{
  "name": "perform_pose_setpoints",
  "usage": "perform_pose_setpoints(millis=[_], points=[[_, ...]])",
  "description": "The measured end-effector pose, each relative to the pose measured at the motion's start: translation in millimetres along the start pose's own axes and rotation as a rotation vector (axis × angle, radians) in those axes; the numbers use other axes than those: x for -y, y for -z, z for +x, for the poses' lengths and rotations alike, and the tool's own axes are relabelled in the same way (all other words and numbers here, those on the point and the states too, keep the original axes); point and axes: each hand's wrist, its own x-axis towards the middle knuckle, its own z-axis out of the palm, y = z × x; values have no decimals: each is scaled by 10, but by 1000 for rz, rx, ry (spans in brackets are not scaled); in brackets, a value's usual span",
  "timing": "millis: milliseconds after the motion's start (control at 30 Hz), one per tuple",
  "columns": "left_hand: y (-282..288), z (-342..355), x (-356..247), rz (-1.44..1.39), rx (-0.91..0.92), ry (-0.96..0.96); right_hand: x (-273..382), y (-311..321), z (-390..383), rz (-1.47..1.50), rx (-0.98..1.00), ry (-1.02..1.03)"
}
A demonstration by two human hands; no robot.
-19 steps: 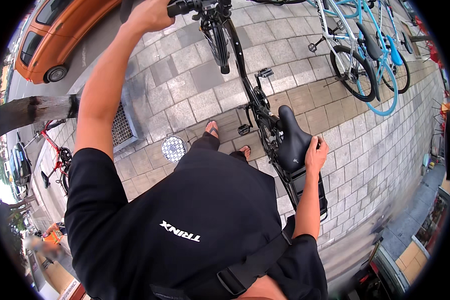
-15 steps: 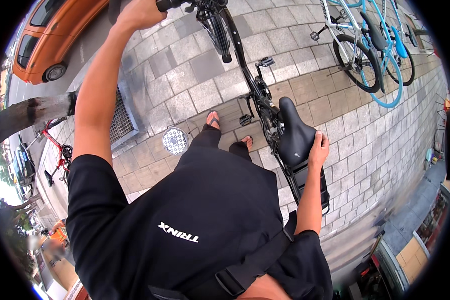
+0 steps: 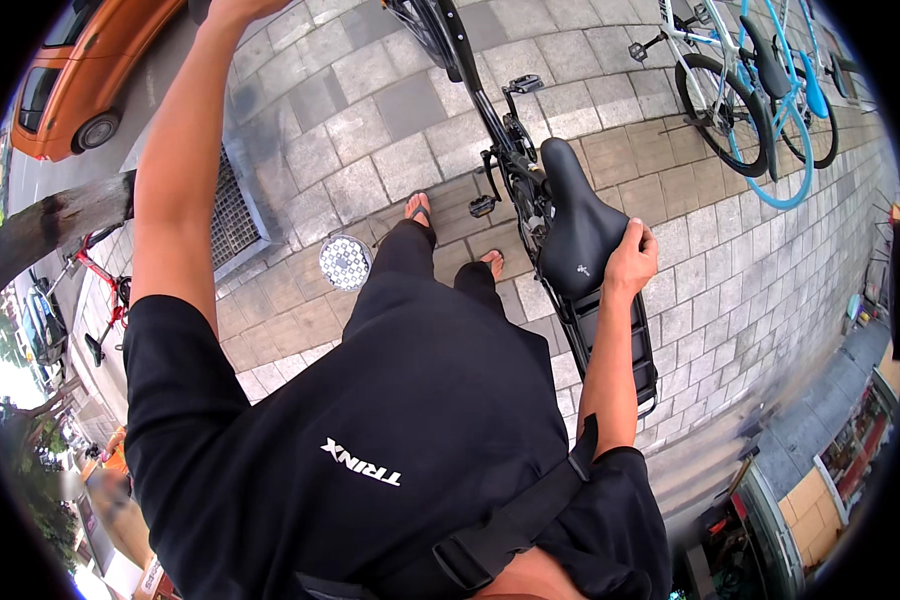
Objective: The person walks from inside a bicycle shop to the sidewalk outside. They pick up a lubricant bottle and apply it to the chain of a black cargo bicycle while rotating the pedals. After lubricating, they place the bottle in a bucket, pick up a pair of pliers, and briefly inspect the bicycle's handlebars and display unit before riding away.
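Note:
A black bicycle point(image 3: 490, 110) stands upright just to my right, its front end cut off by the top edge. At the right rim of its black saddle point(image 3: 577, 225) is my right hand point(image 3: 632, 262), fingers curled and closed against the edge. The black rear rack point(image 3: 625, 350) shows behind the saddle, partly covered by my forearm. My left arm reaches far forward. Only the back part of my left hand point(image 3: 248, 8) shows at the top edge; its fingers and the handlebar are out of the picture.
Pale paving point(image 3: 730, 280) lies underfoot. White and light-blue bicycles point(image 3: 770, 90) stand at the far right. To the left are a round patterned cover point(image 3: 346, 263), a metal grate point(image 3: 232, 215), a tree trunk point(image 3: 55, 225), a red bicycle point(image 3: 105, 275) and an orange car point(image 3: 85, 85).
The bicycle's front and my left hand have shifted up in the picture, taking the handlebar out of view. Saddle and right hand have also moved up a little; the right fingers look more curled.

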Motion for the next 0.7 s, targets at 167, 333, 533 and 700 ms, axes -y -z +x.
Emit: perform_pose_setpoints(millis=[167,333,533,700], points=[[104,292,118,-46,50,-16,182,-252,106,-117,15,96],[-153,766,521,-58,28,-221,446,-812,244,-475,-30,30],[-416,1366,1112,-30,30,-196,1067,-1518,158,-472,-131,-100],[-532,1578,1467,-85,-6,-275,1294,-1934,276,-435,-144,-33]])
